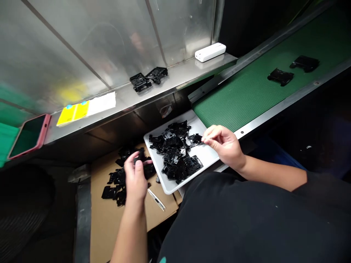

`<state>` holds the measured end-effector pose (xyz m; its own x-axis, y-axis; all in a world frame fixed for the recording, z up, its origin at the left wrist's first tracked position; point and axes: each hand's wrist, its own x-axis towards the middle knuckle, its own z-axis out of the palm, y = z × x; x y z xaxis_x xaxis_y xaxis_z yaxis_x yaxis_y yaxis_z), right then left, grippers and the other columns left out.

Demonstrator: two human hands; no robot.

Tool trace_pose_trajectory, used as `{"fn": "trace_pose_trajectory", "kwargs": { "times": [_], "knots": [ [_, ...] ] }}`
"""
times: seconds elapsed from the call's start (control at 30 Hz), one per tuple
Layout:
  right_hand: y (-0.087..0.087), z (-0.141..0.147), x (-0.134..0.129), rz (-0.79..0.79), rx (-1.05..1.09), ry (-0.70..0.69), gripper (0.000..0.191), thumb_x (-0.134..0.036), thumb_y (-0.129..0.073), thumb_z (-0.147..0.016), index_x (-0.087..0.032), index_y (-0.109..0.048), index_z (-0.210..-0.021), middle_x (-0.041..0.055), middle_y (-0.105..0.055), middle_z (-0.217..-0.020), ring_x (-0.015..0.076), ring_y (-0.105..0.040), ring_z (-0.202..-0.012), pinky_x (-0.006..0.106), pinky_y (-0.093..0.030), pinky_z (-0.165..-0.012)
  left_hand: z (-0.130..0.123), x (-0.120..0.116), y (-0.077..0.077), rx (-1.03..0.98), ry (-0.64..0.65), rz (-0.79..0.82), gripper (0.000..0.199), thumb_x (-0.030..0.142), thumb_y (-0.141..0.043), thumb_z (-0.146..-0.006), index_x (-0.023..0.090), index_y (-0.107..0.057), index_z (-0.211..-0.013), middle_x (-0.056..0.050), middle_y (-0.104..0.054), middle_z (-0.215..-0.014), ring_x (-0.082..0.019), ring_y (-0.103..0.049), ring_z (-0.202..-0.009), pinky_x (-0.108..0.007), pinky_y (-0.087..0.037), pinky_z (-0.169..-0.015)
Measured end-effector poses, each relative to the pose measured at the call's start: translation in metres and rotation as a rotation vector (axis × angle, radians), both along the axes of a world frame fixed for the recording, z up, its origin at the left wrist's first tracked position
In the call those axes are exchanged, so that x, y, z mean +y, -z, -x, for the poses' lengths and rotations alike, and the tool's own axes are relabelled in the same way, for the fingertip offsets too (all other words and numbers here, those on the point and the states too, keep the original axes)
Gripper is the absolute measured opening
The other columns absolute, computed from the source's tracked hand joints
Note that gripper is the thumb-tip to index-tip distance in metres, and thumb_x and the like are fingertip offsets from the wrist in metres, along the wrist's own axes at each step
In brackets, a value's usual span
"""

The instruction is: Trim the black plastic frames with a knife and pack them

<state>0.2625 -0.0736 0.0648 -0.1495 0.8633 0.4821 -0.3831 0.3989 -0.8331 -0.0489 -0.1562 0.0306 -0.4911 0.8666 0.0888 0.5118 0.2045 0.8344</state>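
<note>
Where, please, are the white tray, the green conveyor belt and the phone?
White tray [207, 156]: head view, on its bare floor, beside the black parts [175, 149].
Green conveyor belt [233, 100]: head view, on its bare ribbed surface.
Phone [29, 136]: head view, on its dark screen.

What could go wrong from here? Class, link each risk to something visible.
1. Bare fingers of the right hand are at the heaped black parts in the white tray; a sharp edge might nick them.
2. Overlapping parts could catch and scratch one another.
3. The phone at the ledge's left end might be knocked down.
</note>
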Motion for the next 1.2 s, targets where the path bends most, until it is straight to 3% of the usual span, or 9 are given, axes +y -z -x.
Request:
{"fn": "trace_pose_trajectory", "kwargs": {
  "times": [0.13, 0.27, 0.43, 0.57, 0.67, 0.77, 1.0, 1.1, 1.2],
  "knots": [
    [0.013, -0.028, 0.011, 0.109, -0.123, 0.108, 0.016, -0.020, -0.082, -0.095, -0.023, -0.069, -0.087, 0.0010, -0.068, -0.088, 0.0171, -0.066, -0.085, 0.033, -0.054, -0.080, 0.087, 0.019, 0.018, 0.329, -0.200, 0.102, 0.081, 0.051, -0.069, -0.087, 0.008, -0.050, -0.153, -0.031, -0.052, -0.155, -0.051, -0.045, -0.150, -0.071, -0.026, -0.127],
    [0.032, -0.050, 0.006, 0.198, -0.171, 0.170, 0.018, -0.025, -0.082, -0.095, -0.023, -0.067, -0.085, 0.0009, -0.067, -0.085, 0.0180, -0.065, -0.083, 0.035, -0.053, -0.078, 0.093, 0.050, 0.022, 0.556, -0.151, 0.136, 0.082, 0.050, -0.063, -0.091, 0.000, -0.047, -0.153, -0.039, -0.027, -0.170, -0.061, -0.004, -0.162, -0.084, 0.003, -0.123],
    [0.041, -0.062, 0.001, 0.250, -0.185, 0.195, 0.017, -0.024, -0.079, -0.097, -0.023, -0.067, -0.085, 0.0011, -0.067, -0.085, 0.0176, -0.064, -0.082, 0.034, -0.052, -0.077, -0.023, 0.123, 0.049, 0.655, 0.424, 0.091, 0.045, 0.035, -0.050, -0.102, 0.016, -0.062, -0.141, -0.019, -0.062, -0.150, -0.038, -0.041, -0.156, -0.060, -0.029, -0.131],
    [0.034, -0.065, 0.001, 0.276, -0.195, 0.160, 0.016, -0.025, -0.079, -0.098, -0.023, -0.068, -0.086, 0.0018, -0.068, -0.086, 0.0174, -0.064, -0.081, 0.033, -0.052, -0.074, -0.136, 0.175, 0.096, 0.658, 0.853, 0.168, 0.048, 0.037, -0.074, -0.095, 0.019, -0.066, -0.140, -0.016, -0.054, -0.162, -0.038, -0.039, -0.157, -0.059, -0.035, -0.129],
    [0.027, -0.067, 0.000, 0.304, -0.195, 0.138, 0.018, -0.029, -0.079, -0.098, -0.023, -0.068, -0.085, 0.0019, -0.068, -0.086, 0.0177, -0.063, -0.080, 0.034, -0.053, -0.073, -0.183, 0.199, 0.125, 0.641, 0.966, 0.295, 0.049, 0.041, -0.072, -0.099, 0.019, -0.063, -0.142, -0.014, -0.060, -0.152, -0.033, -0.061, -0.136, -0.060, -0.052, -0.113],
    [0.028, -0.072, -0.004, 0.337, -0.194, 0.140, 0.019, -0.032, -0.080, -0.097, -0.023, -0.068, -0.086, 0.0024, -0.067, -0.086, 0.0186, -0.063, -0.080, 0.035, -0.054, -0.073, -0.194, 0.213, 0.140, 0.584, 0.981, 0.400, 0.045, 0.041, -0.070, -0.101, 0.018, -0.064, -0.139, -0.013, -0.064, -0.144, -0.030, -0.067, -0.125, -0.055, -0.059, -0.105],
    [0.044, -0.087, -0.011, 0.396, -0.184, 0.176, 0.019, -0.031, -0.079, -0.098, -0.022, -0.068, -0.086, 0.0022, -0.067, -0.088, 0.0168, -0.062, -0.078, 0.033, -0.052, -0.072, -0.173, 0.199, 0.128, 0.129, 0.805, 0.405, 0.049, 0.043, -0.070, -0.100, 0.019, -0.062, -0.143, -0.014, -0.062, -0.146, -0.031, -0.064, -0.129, -0.057, -0.055, -0.109],
    [0.043, -0.083, -0.011, 0.396, -0.185, 0.159, 0.019, -0.031, -0.079, -0.098, -0.022, -0.068, -0.086, 0.0018, -0.066, -0.085, 0.0175, -0.062, -0.079, 0.034, -0.053, -0.074, -0.163, 0.166, 0.106, -0.194, 0.659, 0.387, 0.074, 0.060, -0.073, -0.094, 0.021, -0.051, -0.153, -0.015, -0.069, -0.134, -0.032, -0.068, -0.122, -0.056, -0.054, -0.109],
    [0.035, -0.074, -0.009, 0.370, -0.184, 0.138, 0.021, -0.033, -0.079, -0.098, -0.022, -0.067, -0.085, 0.0022, -0.066, -0.085, 0.0179, -0.061, -0.079, 0.034, -0.052, -0.073, -0.155, 0.118, 0.077, -0.578, 0.554, 0.390, 0.092, 0.086, -0.050, -0.092, 0.022, -0.044, -0.158, -0.014, -0.075, -0.113, -0.030, -0.075, -0.103, -0.050, -0.060, -0.095]
  ]
}}
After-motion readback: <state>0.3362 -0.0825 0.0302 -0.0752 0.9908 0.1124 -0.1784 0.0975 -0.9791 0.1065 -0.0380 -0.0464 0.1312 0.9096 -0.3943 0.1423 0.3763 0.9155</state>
